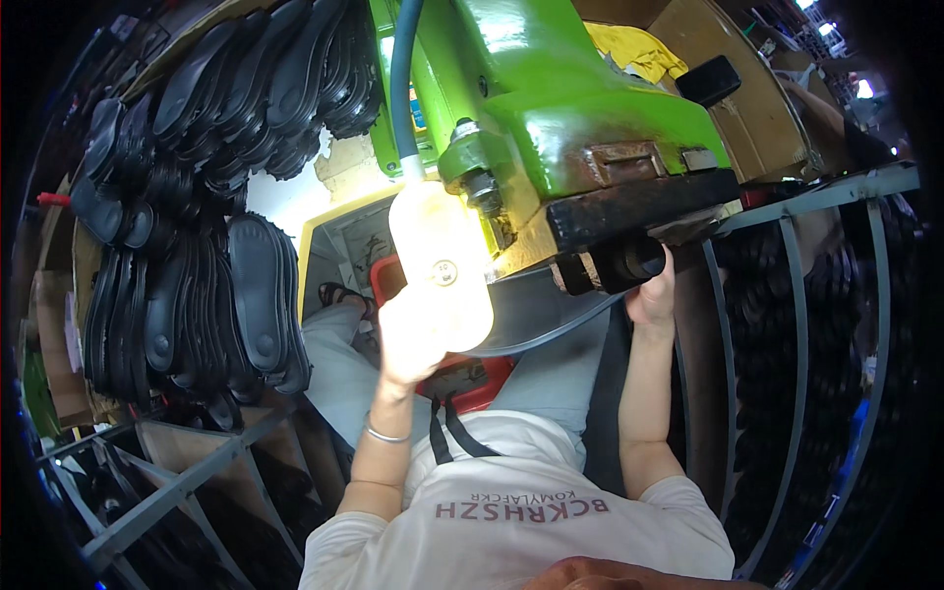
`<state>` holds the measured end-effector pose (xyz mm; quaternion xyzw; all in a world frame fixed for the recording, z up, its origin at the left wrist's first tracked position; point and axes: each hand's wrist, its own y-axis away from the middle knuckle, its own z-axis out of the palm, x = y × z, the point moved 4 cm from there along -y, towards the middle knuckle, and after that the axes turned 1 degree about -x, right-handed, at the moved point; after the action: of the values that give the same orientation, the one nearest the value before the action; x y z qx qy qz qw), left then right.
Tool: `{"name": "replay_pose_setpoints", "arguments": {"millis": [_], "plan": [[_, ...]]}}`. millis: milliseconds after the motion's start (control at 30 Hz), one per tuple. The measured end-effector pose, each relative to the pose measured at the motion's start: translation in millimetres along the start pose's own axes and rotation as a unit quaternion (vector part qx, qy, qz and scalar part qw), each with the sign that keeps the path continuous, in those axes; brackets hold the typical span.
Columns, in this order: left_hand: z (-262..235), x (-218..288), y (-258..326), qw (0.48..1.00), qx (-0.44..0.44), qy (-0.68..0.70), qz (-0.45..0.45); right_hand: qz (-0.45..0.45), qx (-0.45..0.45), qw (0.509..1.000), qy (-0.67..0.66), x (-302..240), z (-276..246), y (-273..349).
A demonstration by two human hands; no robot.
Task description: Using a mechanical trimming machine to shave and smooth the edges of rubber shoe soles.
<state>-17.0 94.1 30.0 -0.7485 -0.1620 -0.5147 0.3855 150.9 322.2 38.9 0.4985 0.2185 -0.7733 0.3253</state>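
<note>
My left hand (411, 339) is raised at the lower edge of a glowing work lamp (440, 221). Glare washes out its fingers, so I cannot tell what they hold. My right hand (653, 293) is closed at the end of a dark rounded piece (618, 265) below the machine's head, its thumb against that end. The kind of piece is unclear. Above it stands a green machine (600, 98) with a worn black lower edge. A grey-black curved tray (536, 305) lies beneath, between my hands.
Stacks of black shoe soles (261, 295) fill the left side. A cardboard box (757, 108) with yellow cloth (639, 51) stands at the far right. Metal racks (787, 275) flank me on both sides. A blue-grey hose (404, 79) runs down to the lamp. Red plastic (482, 383) shows near my legs.
</note>
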Motion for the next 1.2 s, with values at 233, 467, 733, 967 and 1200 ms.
{"name": "replay_pose_setpoints", "arguments": {"millis": [233,467,733,967,1200], "plan": [[-64.3,-13.5,15.5,0.982,0.041,0.089,-0.161,-0.035,-0.046,0.998,0.024,40.4,51.4,15.1],[-71.5,-31.4,76.0,0.952,-0.019,0.146,-0.269,-0.006,-0.099,0.992,0.077,54.8,71.3,15.5],[63.0,-38.2,111.1,0.937,-0.191,-0.034,-0.289,-0.003,-0.083,0.995,0.06,51.8,91.1,6.4],[67.1,-13.2,46.1,0.961,0.001,0.221,-0.167,-0.081,-0.025,0.972,0.218,42.6,63.6,20.9],[46.3,-36.6,61.7,0.946,0.245,0.173,-0.125,-0.003,-0.158,0.931,0.329,48.1,70.5,30.5]]}}
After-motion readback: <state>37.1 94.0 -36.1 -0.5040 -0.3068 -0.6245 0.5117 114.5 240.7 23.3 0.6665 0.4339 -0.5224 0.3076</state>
